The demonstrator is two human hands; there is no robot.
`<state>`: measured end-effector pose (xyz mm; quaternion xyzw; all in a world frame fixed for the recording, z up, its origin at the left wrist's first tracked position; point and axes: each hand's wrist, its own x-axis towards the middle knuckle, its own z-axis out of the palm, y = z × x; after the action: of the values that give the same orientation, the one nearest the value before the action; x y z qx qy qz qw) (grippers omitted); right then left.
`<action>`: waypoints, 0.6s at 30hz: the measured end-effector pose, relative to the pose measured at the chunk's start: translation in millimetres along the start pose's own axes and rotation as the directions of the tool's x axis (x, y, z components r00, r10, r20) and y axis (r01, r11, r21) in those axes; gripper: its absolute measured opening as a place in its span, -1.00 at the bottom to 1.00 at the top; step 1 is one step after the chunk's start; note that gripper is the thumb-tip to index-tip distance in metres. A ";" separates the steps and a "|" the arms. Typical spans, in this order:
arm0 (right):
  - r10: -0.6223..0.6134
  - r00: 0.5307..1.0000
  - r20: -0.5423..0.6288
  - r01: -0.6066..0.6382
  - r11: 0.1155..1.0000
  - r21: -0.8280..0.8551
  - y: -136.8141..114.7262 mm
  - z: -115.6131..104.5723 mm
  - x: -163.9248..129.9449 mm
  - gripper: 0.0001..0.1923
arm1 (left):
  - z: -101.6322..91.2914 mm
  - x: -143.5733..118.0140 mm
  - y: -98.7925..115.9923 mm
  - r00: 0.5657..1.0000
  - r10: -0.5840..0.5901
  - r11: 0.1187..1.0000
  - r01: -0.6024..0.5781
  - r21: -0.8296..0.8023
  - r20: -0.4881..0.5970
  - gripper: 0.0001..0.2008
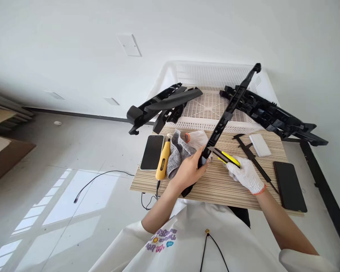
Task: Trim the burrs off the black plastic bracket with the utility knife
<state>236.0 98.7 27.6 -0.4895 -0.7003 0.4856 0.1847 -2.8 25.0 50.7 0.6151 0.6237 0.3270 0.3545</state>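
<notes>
My bare left hand (190, 170) grips the lower end of a long black plastic part (229, 109) that slants up to the right over the white basket. My right hand (245, 174), in a white knit glove, holds a yellow and black utility knife (228, 158) with its blade against the part's lower end, close to my left fingers. Both hands are above the small striped wooden table (215, 189).
A white slatted basket (212, 122) at the table's far side holds more black plastic parts (161, 105), some (274, 115) sticking out on both sides. On the table lie a phone (152, 152), a yellow tool (163, 160), grey gloves (178, 151), a black caliper (251, 155), a white card (260, 144) and a dark phone (289, 186).
</notes>
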 end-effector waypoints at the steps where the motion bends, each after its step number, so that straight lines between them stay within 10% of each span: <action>1: 0.008 1.000 0.007 -0.008 0.999 0.031 0.6 1.0 0.1 -0.73 | 0.2 0.1 1.9 0.998 -0.016 0.998 0.020 -0.065 0.060 -0.46; 8: -0.001 0.997 -0.074 0.005 0.998 0.064 5.3 5.9 -0.8 -0.64 | -18.5 -16.9 2.1 0.996 0.065 0.997 -0.062 -0.048 0.068 -0.37; 12: 0.034 0.998 -0.054 -0.029 0.995 0.092 4.7 5.4 -1.0 -0.61 | -68.7 -46.2 -33.8 0.938 0.038 0.999 -0.029 0.030 -0.346 -0.49; 15: 0.019 0.999 -0.040 -0.017 0.999 0.033 4.2 4.6 -0.4 -0.60 | -112.7 -59.1 -77.5 0.748 -0.164 0.965 0.256 0.051 -0.643 -0.42; 18: 0.002 0.999 -0.035 -0.003 0.999 -0.046 4.7 3.9 0.6 -0.58 | -135.2 -57.8 -114.1 0.776 -0.481 0.873 0.469 -0.136 -0.408 -0.25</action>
<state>235.3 97.5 21.7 -0.5028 -0.7075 0.4610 0.1849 -178.6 -32.3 29.0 0.3458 0.8163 0.3626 0.2874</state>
